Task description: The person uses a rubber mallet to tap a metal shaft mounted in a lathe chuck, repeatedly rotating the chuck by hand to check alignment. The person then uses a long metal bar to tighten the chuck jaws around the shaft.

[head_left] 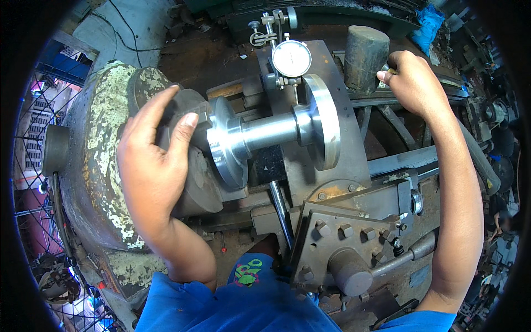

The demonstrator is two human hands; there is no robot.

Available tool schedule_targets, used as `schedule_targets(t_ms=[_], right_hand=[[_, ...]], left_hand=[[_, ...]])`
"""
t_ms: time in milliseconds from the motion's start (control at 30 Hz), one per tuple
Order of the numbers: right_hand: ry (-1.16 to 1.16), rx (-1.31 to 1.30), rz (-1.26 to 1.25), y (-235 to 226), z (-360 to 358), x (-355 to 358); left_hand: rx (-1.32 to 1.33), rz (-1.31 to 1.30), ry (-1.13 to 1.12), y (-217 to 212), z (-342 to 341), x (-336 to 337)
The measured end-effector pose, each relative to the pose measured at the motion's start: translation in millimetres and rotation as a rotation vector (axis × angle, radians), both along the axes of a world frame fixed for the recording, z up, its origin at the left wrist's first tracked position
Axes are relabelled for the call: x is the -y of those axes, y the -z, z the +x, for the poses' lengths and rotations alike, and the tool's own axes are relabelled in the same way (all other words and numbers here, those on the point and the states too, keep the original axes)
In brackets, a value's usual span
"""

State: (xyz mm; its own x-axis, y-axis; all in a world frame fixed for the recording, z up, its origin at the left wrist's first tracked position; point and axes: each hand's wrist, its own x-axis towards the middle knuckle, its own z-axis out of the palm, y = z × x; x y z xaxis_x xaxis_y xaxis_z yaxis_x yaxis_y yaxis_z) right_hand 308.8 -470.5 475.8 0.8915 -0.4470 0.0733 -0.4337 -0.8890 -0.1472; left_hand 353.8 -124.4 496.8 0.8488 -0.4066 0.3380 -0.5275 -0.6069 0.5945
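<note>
My left hand (pixel 157 152) lies over the dark lathe chuck (pixel 191 166), fingers wrapped on its rim. A shiny steel flanged shaft (pixel 274 133) is clamped in the chuck, one flange near the chuck and a larger flange (pixel 323 119) at its free end. A round dial indicator (pixel 291 58) on a stand sits just above the large flange. My right hand (pixel 412 80) is closed around the handle of a dark mallet, whose cylindrical head (pixel 365 55) stands behind the shaft.
The worn, paint-flaked headstock (pixel 102 149) fills the left. The tool post (pixel 348 232) with several square-head bolts and a lever handle sits at the lower right. Lathe bed ways (pixel 398 160) run right. A blue cloth (pixel 428 25) and clutter lie at the back.
</note>
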Motion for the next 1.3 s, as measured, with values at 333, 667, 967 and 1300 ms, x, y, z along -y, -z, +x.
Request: schedule_targets(t_ms=[333,667,967,1300], right_hand=[[-0.027,-0.014,-0.022,-0.5,-0.1,0.3],[-0.002,-0.080,-0.022,-2.7,1.9,3.8],[-0.002,-0.022,0.006,-1.1,0.9,0.1],[-0.028,-0.031,-0.017,-3.8,0.4,3.4]], left_hand=[[0.469,0.441,-0.137,49.5,-11.9,-5.0],[0.558,0.387,-0.230,84.1,-51.1,-11.8],[0.617,0.282,-0.122,150.9,-91.5,-44.3],[0.444,0.023,0.119,103.0,-106.9,-51.2]])
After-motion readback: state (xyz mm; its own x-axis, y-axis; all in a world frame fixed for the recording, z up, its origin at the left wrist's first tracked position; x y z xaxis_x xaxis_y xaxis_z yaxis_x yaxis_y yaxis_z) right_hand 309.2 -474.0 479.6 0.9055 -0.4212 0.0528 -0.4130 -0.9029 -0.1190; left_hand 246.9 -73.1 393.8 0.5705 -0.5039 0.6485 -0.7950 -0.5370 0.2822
